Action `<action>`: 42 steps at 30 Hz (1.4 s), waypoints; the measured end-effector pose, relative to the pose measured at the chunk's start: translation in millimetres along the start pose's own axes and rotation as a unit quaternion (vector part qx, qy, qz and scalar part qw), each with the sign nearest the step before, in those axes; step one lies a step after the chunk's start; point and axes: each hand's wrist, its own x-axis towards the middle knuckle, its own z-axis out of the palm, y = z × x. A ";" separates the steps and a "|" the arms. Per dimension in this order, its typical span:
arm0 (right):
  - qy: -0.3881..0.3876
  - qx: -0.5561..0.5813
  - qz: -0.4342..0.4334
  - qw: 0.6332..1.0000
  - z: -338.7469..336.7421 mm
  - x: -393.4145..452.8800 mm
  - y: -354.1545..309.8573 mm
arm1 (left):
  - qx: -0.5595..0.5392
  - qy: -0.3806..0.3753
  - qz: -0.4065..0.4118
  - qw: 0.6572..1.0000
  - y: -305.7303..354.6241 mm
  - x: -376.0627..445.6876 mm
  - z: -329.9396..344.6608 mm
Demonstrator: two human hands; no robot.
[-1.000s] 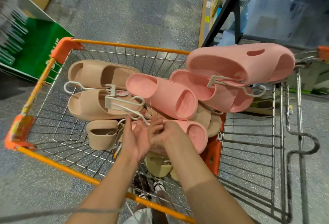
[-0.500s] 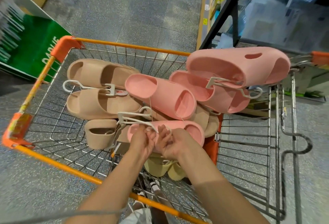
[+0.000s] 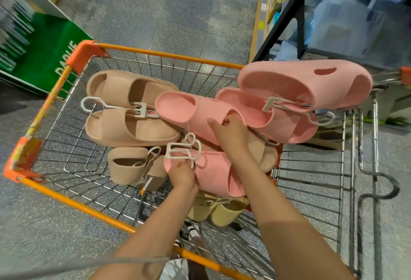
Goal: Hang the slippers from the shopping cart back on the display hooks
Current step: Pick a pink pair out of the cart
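An orange-rimmed wire shopping cart point(image 3: 169, 53) holds several slippers. A beige pair point(image 3: 124, 112) with a white hanger lies at the back left. A large pink pair point(image 3: 295, 92) with its hanger rests on the right rim. In the middle a pink slipper point(image 3: 189, 110) lies above a second pink slipper point(image 3: 218, 175). My left hand point(image 3: 181, 174) pinches the white plastic hanger point(image 3: 183, 150) at the lower pink slipper's edge. My right hand point(image 3: 231, 135) grips the heel end of the upper pink slipper. Display hooks are not in view.
More beige slippers point(image 3: 129, 166) and a yellowish pair point(image 3: 218, 209) lie low in the cart. A green display box point(image 3: 44, 50) stands to the left. Black shelving point(image 3: 289, 12) with packaged goods runs along the right. Grey tiled floor lies ahead of the cart.
My right hand left the hanger and rose onto the upper pink slipper. My left hand stays on the white hanger, which has moved right over the lower pink slipper.
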 end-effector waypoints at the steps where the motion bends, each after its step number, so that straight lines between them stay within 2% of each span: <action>1: -0.005 0.031 0.004 1.000 3.5 2.3 0.9 | -0.010 0.016 0.018 1.000 -0.7 -0.9 -0.2; 3: 0.000 0.045 -0.007 0.999 1.8 -0.2 2.8 | -0.064 0.040 0.047 0.996 -1.1 -1.3 1.0; 7: 0.068 -0.027 -0.173 0.982 -20.8 -18.4 2.2 | -0.130 0.077 0.079 0.985 5.0 -0.6 3.4; 9: 0.095 -0.052 -0.205 0.973 -30.8 -24.0 4.1 | -0.145 0.083 0.091 0.982 11.3 -2.8 7.6; 13: 0.066 -0.064 -0.209 0.974 -37.1 -33.7 8.5 | 0.010 0.127 0.140 0.982 20.9 -4.3 14.6; 15: 0.048 -0.068 -0.216 0.973 -32.0 -39.0 7.1 | 0.055 0.094 0.178 0.978 21.4 -12.0 17.5; 18: 0.044 -0.024 -0.193 0.980 -18.6 -39.1 5.2 | 0.058 0.076 0.212 0.973 15.9 -18.6 18.3; 22: 0.003 0.065 -0.096 0.993 -12.7 -35.3 1.6 | 0.108 0.049 0.241 0.963 17.0 -23.5 17.9; 25: -0.084 0.090 -0.077 0.989 -23.2 -41.3 2.1 | 0.124 0.026 0.247 0.961 19.8 -24.2 19.9; 28: -0.160 -0.028 -0.105 0.981 -28.8 -45.2 12.5 | 0.165 -0.012 0.248 0.954 22.3 -19.3 19.3; 30: -0.151 -0.042 -0.085 0.984 -29.8 -43.7 17.9 | 0.199 -0.038 0.244 0.949 24.6 -15.8 17.9; 33: -0.129 0.097 0.015 0.987 -33.1 -38.2 19.7 | 0.196 -0.090 0.189 0.958 31.6 -16.6 15.6; 35: -0.107 0.140 0.037 0.984 -35.6 -35.1 22.9 | 0.181 -0.118 0.144 0.966 36.4 -20.8 14.9; 39: -0.086 0.108 0.039 0.990 -43.5 -38.9 29.6 | 0.150 -0.181 0.064 0.970 45.2 -28.8 10.5; 42: -0.062 0.067 0.026 0.995 -56.3 -44.1 37.4 | 0.179 -0.163 0.072 0.968 52.5 -27.2 4.2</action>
